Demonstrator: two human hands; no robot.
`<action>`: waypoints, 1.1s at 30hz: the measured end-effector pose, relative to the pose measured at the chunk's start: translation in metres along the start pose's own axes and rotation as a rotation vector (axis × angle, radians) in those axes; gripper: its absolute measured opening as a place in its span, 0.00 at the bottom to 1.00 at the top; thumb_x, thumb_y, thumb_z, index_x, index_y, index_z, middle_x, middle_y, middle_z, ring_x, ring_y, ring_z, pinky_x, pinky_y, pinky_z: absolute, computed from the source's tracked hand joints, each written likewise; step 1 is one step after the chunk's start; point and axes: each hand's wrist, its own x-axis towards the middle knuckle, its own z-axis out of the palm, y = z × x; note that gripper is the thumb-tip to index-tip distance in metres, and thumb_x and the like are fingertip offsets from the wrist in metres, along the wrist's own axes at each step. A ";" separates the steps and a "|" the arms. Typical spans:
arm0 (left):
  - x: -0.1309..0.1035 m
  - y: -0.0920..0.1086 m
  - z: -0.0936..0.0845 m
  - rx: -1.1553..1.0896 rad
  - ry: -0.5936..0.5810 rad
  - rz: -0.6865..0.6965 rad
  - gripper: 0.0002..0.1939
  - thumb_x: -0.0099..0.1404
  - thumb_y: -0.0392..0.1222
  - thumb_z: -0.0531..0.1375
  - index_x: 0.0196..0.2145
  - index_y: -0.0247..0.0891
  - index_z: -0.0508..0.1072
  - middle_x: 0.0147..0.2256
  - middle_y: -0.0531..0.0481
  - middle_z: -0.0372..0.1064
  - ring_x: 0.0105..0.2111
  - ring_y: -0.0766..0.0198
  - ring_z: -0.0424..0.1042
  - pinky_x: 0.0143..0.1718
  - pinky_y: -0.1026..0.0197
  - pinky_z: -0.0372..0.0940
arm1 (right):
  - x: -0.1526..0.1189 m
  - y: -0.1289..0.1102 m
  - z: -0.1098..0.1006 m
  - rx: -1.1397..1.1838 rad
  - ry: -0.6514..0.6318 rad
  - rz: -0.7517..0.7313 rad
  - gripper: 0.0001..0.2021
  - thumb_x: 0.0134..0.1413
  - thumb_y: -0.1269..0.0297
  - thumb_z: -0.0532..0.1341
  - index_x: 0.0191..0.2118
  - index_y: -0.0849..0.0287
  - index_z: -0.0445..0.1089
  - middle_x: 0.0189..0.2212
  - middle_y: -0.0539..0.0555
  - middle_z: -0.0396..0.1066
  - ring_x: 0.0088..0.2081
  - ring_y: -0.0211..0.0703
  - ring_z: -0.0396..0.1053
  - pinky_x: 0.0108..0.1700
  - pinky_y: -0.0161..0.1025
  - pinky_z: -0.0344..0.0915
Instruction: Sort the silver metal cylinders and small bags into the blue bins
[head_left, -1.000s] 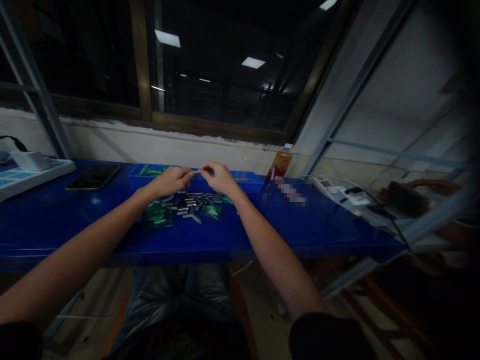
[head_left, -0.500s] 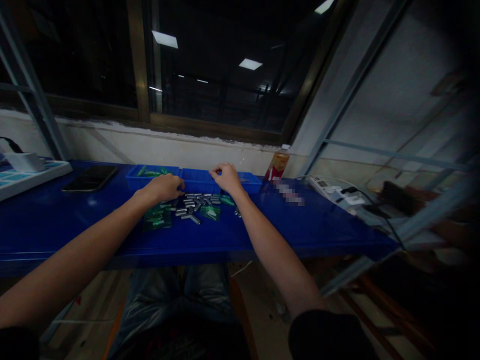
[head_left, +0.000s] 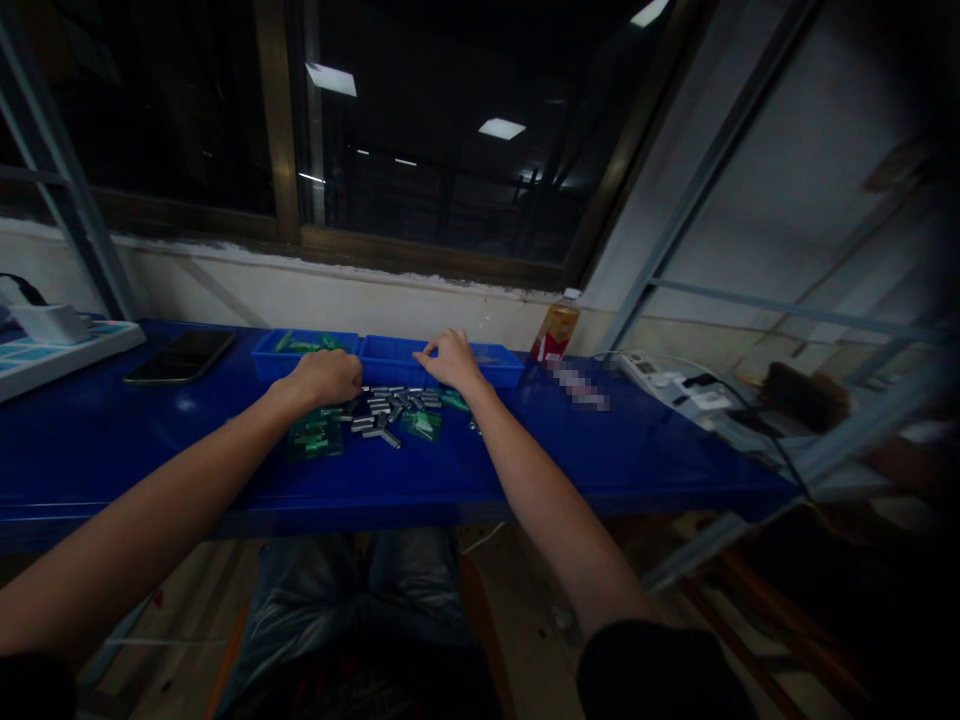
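On the blue table, several silver metal cylinders [head_left: 386, 436] lie in a loose pile. My left hand [head_left: 330, 377] is closed above the pile's left side, near the left blue bin [head_left: 268, 366] that holds green pieces; what its fingers grip is hidden. My right hand [head_left: 445, 358] is over the right part of the middle blue bin [head_left: 386, 352], thumb and forefinger bent close together; anything between them is too small to make out. A green bag [head_left: 316, 434] lies below my left hand, and another small green bag [head_left: 421, 425] is beside the cylinders.
A black phone [head_left: 182, 357] and a white power strip [head_left: 67, 355] lie at the left. A drink bottle [head_left: 556, 328] stands behind the bins' right end. More cables and a power strip [head_left: 660, 383] are at the right, by a metal frame.
My left hand has curled more and moved slightly left. My right hand has shifted slightly left over the middle bin.
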 end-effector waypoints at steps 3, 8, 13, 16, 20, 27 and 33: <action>0.001 -0.001 -0.005 -0.010 0.038 0.050 0.16 0.56 0.49 0.53 0.36 0.40 0.75 0.33 0.41 0.73 0.33 0.53 0.72 0.32 0.59 0.62 | -0.002 -0.004 -0.004 -0.019 0.042 -0.015 0.14 0.50 0.55 0.57 0.26 0.59 0.73 0.30 0.57 0.65 0.41 0.48 0.60 0.46 0.45 0.57; -0.003 0.004 -0.012 -0.122 0.188 0.085 0.17 0.60 0.51 0.51 0.39 0.39 0.72 0.28 0.47 0.73 0.28 0.59 0.70 0.28 0.62 0.59 | -0.008 -0.021 -0.012 0.061 0.109 -0.219 0.10 0.52 0.60 0.56 0.32 0.59 0.72 0.31 0.54 0.67 0.39 0.44 0.61 0.44 0.41 0.58; -0.001 0.003 -0.010 -0.252 0.349 0.143 0.16 0.60 0.48 0.52 0.40 0.37 0.70 0.27 0.49 0.72 0.26 0.62 0.69 0.27 0.63 0.57 | -0.012 -0.036 -0.013 0.175 0.000 -0.449 0.09 0.48 0.66 0.58 0.38 0.59 0.69 0.30 0.51 0.68 0.37 0.41 0.62 0.43 0.38 0.58; 0.001 0.002 -0.009 -0.297 0.387 0.187 0.16 0.60 0.49 0.53 0.40 0.36 0.71 0.25 0.49 0.71 0.25 0.64 0.68 0.27 0.64 0.56 | -0.013 -0.038 -0.013 0.196 0.000 -0.451 0.09 0.48 0.67 0.58 0.38 0.59 0.69 0.29 0.51 0.68 0.36 0.41 0.63 0.43 0.38 0.58; 0.001 0.002 -0.010 -0.364 0.418 0.214 0.16 0.61 0.48 0.53 0.40 0.34 0.71 0.25 0.48 0.71 0.23 0.67 0.66 0.27 0.65 0.56 | -0.014 -0.038 -0.016 0.223 0.017 -0.428 0.09 0.50 0.68 0.56 0.38 0.59 0.69 0.29 0.51 0.68 0.36 0.40 0.63 0.42 0.37 0.58; -0.001 0.004 -0.010 -0.382 0.487 0.239 0.15 0.60 0.46 0.53 0.41 0.36 0.70 0.27 0.51 0.71 0.24 0.65 0.67 0.28 0.64 0.56 | -0.015 -0.042 -0.019 0.273 0.092 -0.365 0.07 0.51 0.64 0.55 0.31 0.60 0.69 0.26 0.51 0.67 0.32 0.38 0.63 0.37 0.36 0.57; -0.001 0.005 -0.008 -0.391 0.515 0.239 0.15 0.58 0.42 0.55 0.43 0.37 0.69 0.31 0.50 0.72 0.26 0.65 0.68 0.29 0.65 0.58 | -0.013 -0.043 -0.019 0.346 0.141 -0.319 0.08 0.51 0.64 0.55 0.25 0.60 0.66 0.24 0.50 0.66 0.30 0.37 0.62 0.35 0.34 0.56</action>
